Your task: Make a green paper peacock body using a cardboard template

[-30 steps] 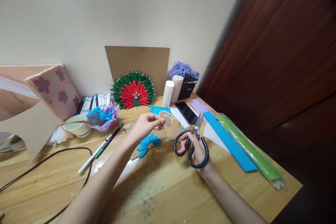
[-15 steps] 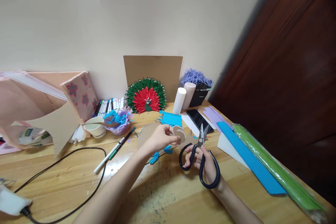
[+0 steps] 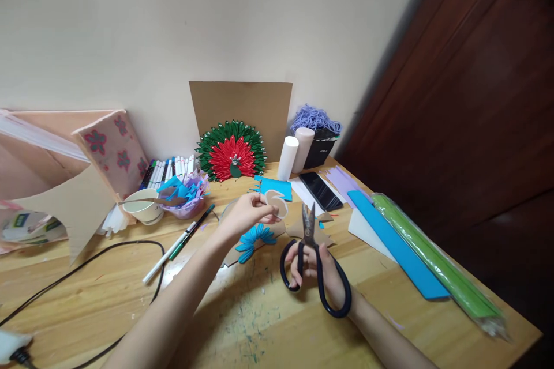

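Between the fingers of my left hand [image 3: 250, 214] is a small curved cardboard cutout [image 3: 277, 203] with a pale edge. My right hand [image 3: 318, 268] holds black-handled scissors [image 3: 309, 230] with the blades pointing up and parted a little. The blades stand to the right of the cutout, apart from it. Below my left hand, blue paper petals [image 3: 255, 240] fan out on a piece of cardboard lying on the table. More cardboard scraps [image 3: 322, 233] lie behind the scissors.
A red and green peacock craft [image 3: 234, 153] leans against a cardboard sheet [image 3: 242, 104] at the wall. Markers, a paper cup [image 3: 145, 207] and a bowl of scraps [image 3: 186, 204] stand left. A phone [image 3: 321, 190], blue paper [image 3: 398, 248] and a green roll [image 3: 437, 259] lie right.
The scissors have shifted slightly left and down in view, and their blades look a little closer together. The blue petals show more fully now. The whole view has shifted slightly.
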